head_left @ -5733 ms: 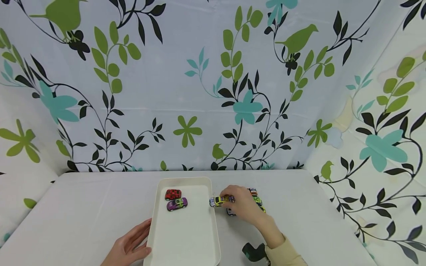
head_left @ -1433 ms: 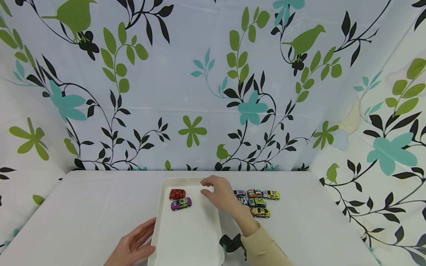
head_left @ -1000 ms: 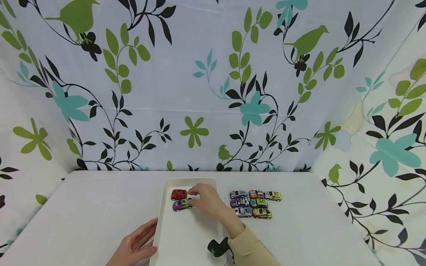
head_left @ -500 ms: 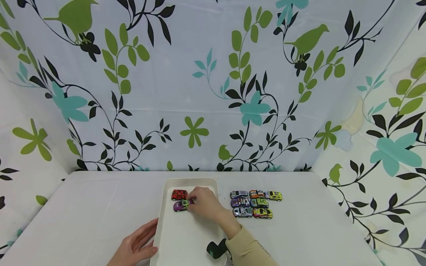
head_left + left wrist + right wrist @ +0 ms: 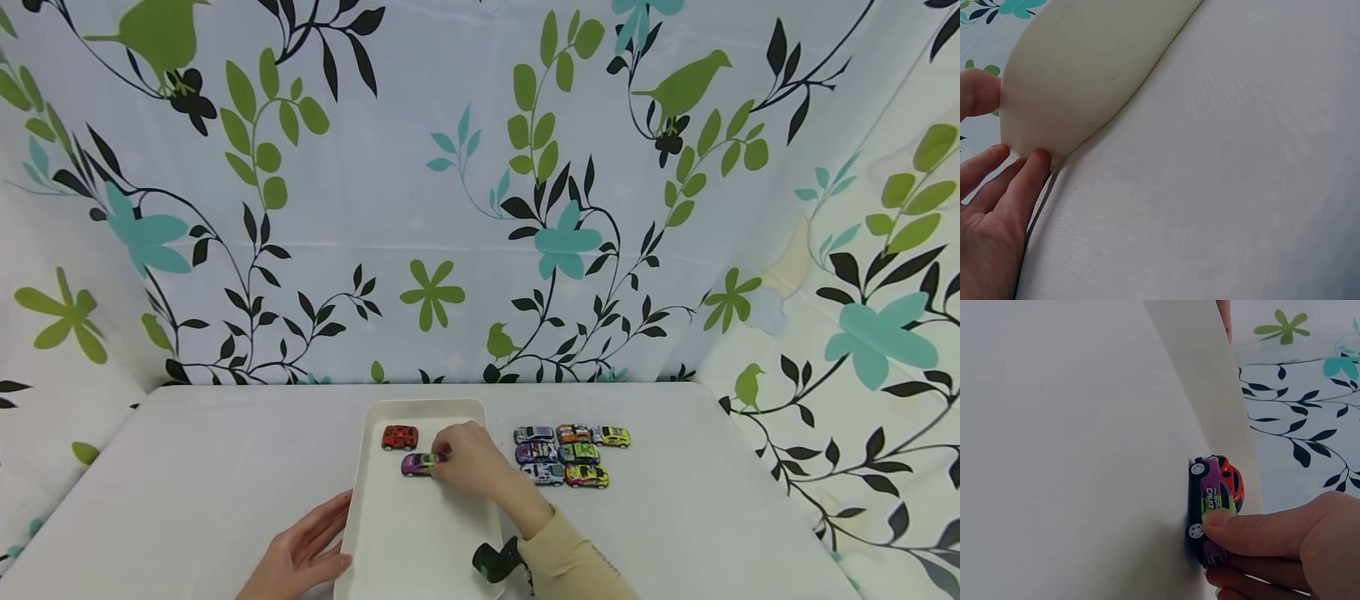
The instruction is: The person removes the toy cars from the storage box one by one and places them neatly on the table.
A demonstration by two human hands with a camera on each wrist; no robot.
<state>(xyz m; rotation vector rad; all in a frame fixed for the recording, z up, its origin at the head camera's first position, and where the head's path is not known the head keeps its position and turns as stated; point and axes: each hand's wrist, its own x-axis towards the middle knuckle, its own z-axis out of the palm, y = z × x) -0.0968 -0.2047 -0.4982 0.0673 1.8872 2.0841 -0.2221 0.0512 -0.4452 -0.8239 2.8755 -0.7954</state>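
Note:
My right hand [image 5: 483, 468] pinches a purple and green toy car [image 5: 417, 464] over the upper part of a white tray [image 5: 416, 546]. In the right wrist view the thumb lies on the side of this toy car [image 5: 1211, 490]. Just beyond it a red toy car [image 5: 400, 437] with dark spots stands in the tray's upper left; the purple one partly covers it in the right wrist view. My left hand [image 5: 300, 546] rests against the tray's left side. Its fingers [image 5: 1025, 187] are extended and touch the outer wall [image 5: 1085, 81], as the left wrist view shows.
Right of the tray, several toy cars stand close together in rows on the white table [image 5: 675, 517], among them a yellow car [image 5: 611, 437] and a silver car [image 5: 543, 474]. A dark camera [image 5: 497, 562] sits at the right wrist. Patterned cloth [image 5: 465, 333] hangs behind.
Earlier my right hand held a yellow car at the tray's right edge. It then came empty over the tray, took the purple and green car and shifted it slightly right. My left hand stayed.

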